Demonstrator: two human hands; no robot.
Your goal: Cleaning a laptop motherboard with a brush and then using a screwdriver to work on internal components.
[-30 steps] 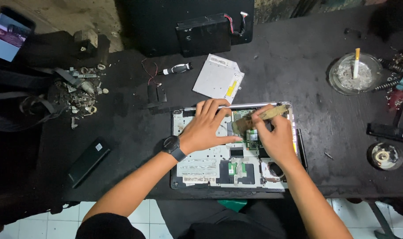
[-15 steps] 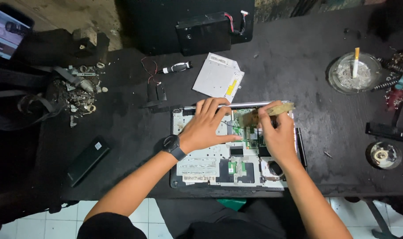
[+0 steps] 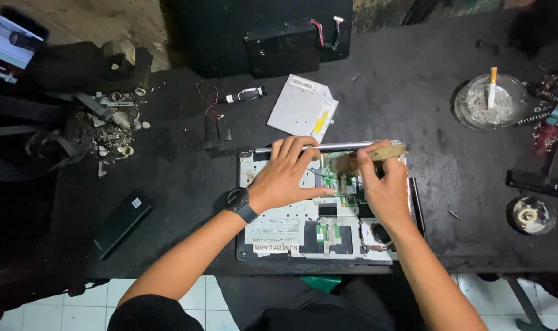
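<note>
I see the opened grey laptop base (image 3: 303, 227) lying flat near the front edge of the black work surface (image 3: 187, 184), its inner plates and a green circuit board (image 3: 343, 181) exposed. My left hand (image 3: 288, 175), a black watch on its wrist, lies palm down on the upper left part of the laptop base, fingers spread flat and reaching to its far edge, the thumb pointing toward the green circuit board; its grip is wide and holds nothing. My right hand (image 3: 386, 190) hovers over the right side of the laptop base, and its grip is narrow, pinched around a tan brush-like tool (image 3: 377, 153) that lies nearly level across the far right corner of the base, its tip over the board area. I cannot tell whether the tool's tip touches the board.

Beyond the laptop base, a flat silver optical drive (image 3: 302, 109) lies on the surface, tilted, well apart from both hands. Just left of it lies a small black and white screwdriver (image 3: 245, 95). To the far left sits a heap of small metal screws and parts (image 3: 113, 129), and a slim black rectangular box (image 3: 121, 222) lies near the front left. On the right stands a round glass ashtray (image 3: 488, 103) with a cigarette resting in it.
</note>
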